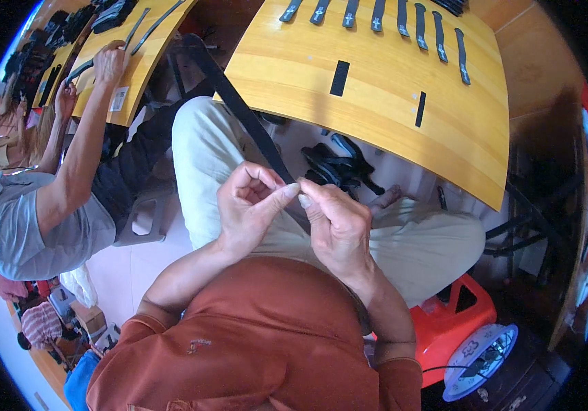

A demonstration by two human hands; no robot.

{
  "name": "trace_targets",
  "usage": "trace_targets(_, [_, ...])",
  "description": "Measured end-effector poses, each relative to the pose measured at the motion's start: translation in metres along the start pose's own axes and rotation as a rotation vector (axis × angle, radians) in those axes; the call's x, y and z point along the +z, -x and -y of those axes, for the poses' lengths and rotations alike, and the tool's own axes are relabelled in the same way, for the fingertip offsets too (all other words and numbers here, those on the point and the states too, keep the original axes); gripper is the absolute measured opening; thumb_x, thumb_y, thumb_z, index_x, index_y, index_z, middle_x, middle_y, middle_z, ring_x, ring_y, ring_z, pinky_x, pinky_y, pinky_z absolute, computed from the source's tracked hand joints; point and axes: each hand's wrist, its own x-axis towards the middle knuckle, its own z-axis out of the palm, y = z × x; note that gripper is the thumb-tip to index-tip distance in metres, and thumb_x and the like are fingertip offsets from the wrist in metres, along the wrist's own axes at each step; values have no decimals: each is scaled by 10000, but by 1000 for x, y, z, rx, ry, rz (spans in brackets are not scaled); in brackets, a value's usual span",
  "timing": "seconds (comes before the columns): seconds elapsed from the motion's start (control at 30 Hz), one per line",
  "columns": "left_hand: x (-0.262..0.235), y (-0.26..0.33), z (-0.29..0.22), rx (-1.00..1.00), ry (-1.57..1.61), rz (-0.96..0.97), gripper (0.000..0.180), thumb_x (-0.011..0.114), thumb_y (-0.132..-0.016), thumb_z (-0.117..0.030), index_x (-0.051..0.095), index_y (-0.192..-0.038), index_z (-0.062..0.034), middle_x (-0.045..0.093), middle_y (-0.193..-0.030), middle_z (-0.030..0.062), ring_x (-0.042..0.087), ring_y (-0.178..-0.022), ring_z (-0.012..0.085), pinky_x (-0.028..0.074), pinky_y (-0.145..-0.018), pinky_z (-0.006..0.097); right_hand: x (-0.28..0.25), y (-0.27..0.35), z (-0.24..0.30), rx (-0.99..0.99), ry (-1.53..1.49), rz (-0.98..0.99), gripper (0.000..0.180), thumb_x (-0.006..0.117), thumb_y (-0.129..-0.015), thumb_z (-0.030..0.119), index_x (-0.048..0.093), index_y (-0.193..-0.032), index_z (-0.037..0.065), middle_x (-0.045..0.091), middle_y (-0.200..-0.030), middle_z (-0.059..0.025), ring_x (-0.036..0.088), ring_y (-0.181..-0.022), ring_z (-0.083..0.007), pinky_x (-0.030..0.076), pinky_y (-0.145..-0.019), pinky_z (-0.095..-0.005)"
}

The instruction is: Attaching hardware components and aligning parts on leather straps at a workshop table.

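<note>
A long black strap [246,113] runs down from beside the table's left edge to my fingertips, above my lap. My left hand [249,209] pinches its lower end between thumb and index finger. Meeting it there, my right hand [340,222] has its thumb and finger pressed together at the same end. What lies right between the fingertips is mostly hidden. On the yellow wooden table [273,61] ahead, several dark straps with rounded ends [420,27] lie in a row. Nearer me are two short black strips [340,78] on the tabletop.
To the left a co-worker [33,212] in a grey top handles a dark strap at another wooden table [140,65]. Black items [338,164] lie on the floor under my table. Beside my right hip are a red plastic stool [455,312] and a pale patterned basin [475,359].
</note>
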Motion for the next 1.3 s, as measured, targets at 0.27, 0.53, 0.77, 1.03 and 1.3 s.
trace_targets(0.27, [-4, 0, -4, 25, -100, 71, 147, 737, -854, 24, 598, -886, -12, 664, -937, 53, 599, -806, 62, 511, -702, 210, 7, 4, 2, -5, 30, 12, 257, 668, -815, -46, 659, -1069, -9, 666, -819, -160, 669, -702, -309, 526, -603, -397])
trace_targets(0.53, [-7, 2, -1, 69, -196, 89, 78, 691, -897, 3, 645, -959, 13, 678, -942, 53, 611, -800, 63, 513, -685, 209, 6, 3, 8, 98, -12, 12, 194, 648, -909, 1, 681, -1098, -27, 681, -845, -153, 661, -712, -222, 513, -627, -315])
trace_targets(0.77, [-21, -1, -1, 216, -466, 208, 82, 664, -915, -25, 642, -978, 23, 706, -985, 128, 684, -859, 160, 559, -750, 275, -3, 0, 11, 216, -124, 122, 202, 633, -917, -1, 681, -1110, -32, 673, -830, -138, 641, -697, -194, 506, -643, -295])
trace_targets(1.03, [-34, -8, -22, 334, -625, 426, 89, 704, -875, -41, 661, -936, 9, 706, -958, 136, 703, -809, 232, 549, -691, 321, -23, -5, 3, -48, 39, 253, 286, 627, -802, -32, 678, -1076, 28, 616, -774, -111, 623, -657, -266, 507, -583, -382])
trace_targets(1.3, [-40, 1, -30, 157, -551, 508, 107, 703, -886, -58, 680, -969, 5, 705, -981, 130, 706, -829, 228, 551, -703, 316, -26, -8, 4, -181, 21, 321, 379, 757, -740, 91, 668, -1108, 60, 611, -782, -72, 628, -669, -261, 525, -576, -379])
